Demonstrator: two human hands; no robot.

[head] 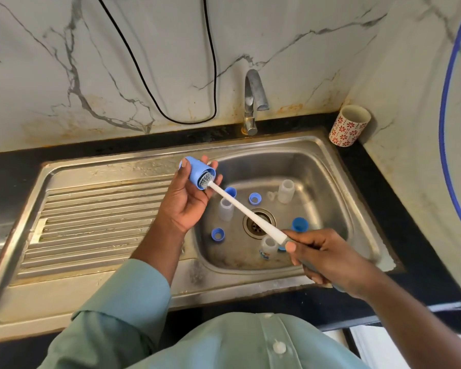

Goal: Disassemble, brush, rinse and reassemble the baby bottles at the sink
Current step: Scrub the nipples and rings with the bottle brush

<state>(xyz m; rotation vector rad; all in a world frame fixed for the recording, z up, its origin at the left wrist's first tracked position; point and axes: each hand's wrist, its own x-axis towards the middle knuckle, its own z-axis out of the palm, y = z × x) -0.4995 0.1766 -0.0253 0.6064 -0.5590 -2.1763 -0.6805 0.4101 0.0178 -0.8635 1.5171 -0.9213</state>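
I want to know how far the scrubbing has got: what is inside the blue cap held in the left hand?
The bristle head of the bottle brush sits in the open mouth of the blue cap. The left hand grips the cap; the right hand holds the handle. The cap's inner wall behind the bristles is hidden.

Basin floor [328,222] crowded: 3 clear bottle bodies [286,191], blue rings [218,234] and caps [300,225] ring the drain [258,223]. Brush handle [246,211] crosses above it. Ribbed drainboard [96,222] lies bare at left; tap [252,102] overhangs the back rim.
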